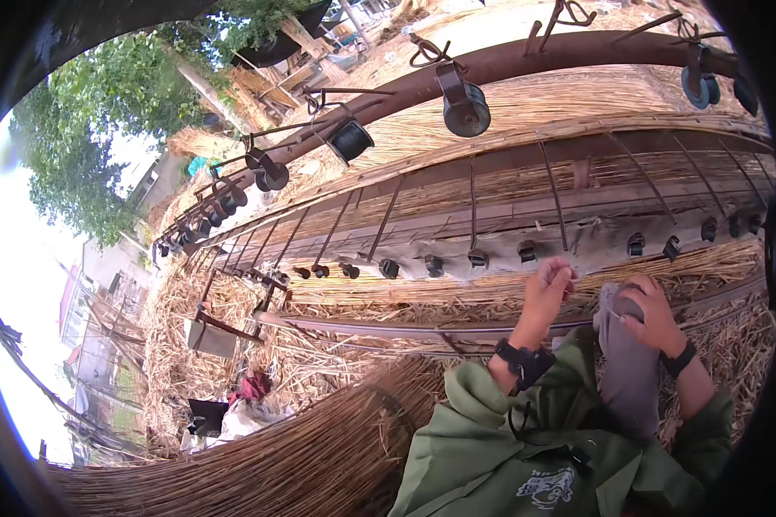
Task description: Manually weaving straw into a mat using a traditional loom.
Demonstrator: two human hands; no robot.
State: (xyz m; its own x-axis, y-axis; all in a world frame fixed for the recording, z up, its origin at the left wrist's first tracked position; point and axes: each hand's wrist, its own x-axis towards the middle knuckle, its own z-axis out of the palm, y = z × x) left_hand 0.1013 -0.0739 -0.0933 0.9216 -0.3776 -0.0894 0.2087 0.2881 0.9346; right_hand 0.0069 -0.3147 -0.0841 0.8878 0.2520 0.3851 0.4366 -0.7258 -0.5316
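Observation:
My left hand (550,284) is raised in front of the row of small black rollers (527,251) along a grey sheet-covered beam (578,238). Its fingers are curled together at the tips; anything between them is too small to make out. My right hand (648,314) rests on my raised grey-trousered knee (621,370), thumb apart and fingers bent over the top. Thin metal rods (556,194) reach down toward the rollers. A long rusty pipe (560,47) above carries hanging spools of dark line (466,108).
Below the beam runs a metal rail (388,329) over loose straw (297,362). A large reed bundle (259,444) lies along the bottom, beside white sacking (241,426) and a maroon cloth (254,388). At left stand a grey box (209,336), trees and buildings.

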